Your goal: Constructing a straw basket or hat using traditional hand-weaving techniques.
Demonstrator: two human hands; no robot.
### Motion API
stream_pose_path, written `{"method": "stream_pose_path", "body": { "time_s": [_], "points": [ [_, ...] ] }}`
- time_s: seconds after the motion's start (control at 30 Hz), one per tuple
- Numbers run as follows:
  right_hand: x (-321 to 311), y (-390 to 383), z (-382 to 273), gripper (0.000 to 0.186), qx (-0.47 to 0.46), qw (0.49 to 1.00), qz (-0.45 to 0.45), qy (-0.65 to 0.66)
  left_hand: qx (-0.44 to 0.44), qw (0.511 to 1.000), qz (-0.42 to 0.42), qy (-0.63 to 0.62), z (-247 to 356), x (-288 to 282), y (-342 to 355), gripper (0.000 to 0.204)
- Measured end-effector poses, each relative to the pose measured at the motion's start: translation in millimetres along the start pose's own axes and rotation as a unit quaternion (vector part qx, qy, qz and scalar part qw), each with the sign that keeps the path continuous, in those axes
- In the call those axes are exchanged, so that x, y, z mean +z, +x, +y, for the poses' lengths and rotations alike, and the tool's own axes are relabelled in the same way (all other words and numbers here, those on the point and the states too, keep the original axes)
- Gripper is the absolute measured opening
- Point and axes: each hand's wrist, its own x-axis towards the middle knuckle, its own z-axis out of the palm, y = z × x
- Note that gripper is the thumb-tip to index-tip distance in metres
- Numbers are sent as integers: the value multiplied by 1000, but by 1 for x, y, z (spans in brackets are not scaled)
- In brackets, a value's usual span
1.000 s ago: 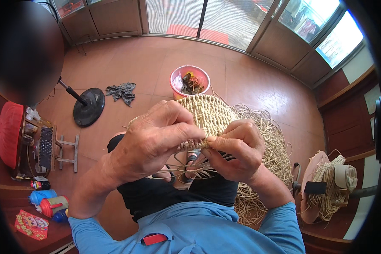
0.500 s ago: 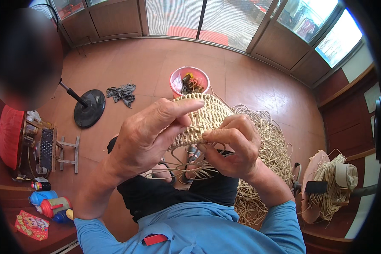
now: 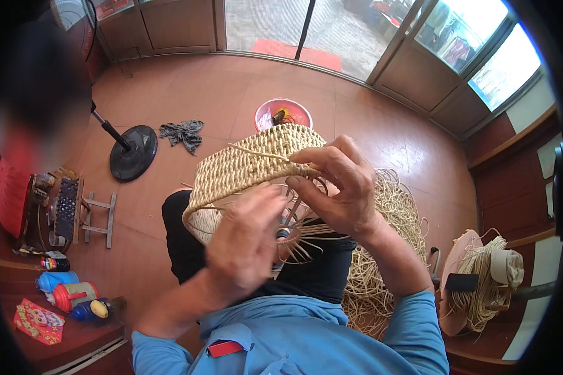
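Note:
A woven basket of pale straw-coloured cord is tilted above my lap, its opening turned toward me. My right hand pinches the basket's rim at its right end, thumb and fingers closed on it. One loose strand lies across the outer weave, running to the right fingertips. Several loose cord ends hang from the rim below that hand. My left hand is in front of the basket's opening, smeared by motion; whether its fingers hold a strand cannot be made out.
A big heap of loose cord lies on the floor at my right, near a cord-wound stand. Beyond the basket stands a pink basin. A fan base, dark rag, wooden stool and bottles are at left.
My left hand has left the weave and dropped toward my lap. The basket now shows more of its side and opening, while my right hand stays at the rim.

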Motion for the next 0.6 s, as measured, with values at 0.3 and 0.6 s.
{"method": "stream_pose_path", "body": {
  "time_s": [0.3, 0.6],
  "points": [
    [17, 14, -5, 24, 5, 1000, -18, -17, -357, 794, 206, -447, 1, 89, -5, 44],
    [23, 15, -3, 21, 4, 1000, -6, -19, -383, 687, 290, -545, -5, 95, 16, 25]
  ]
}}
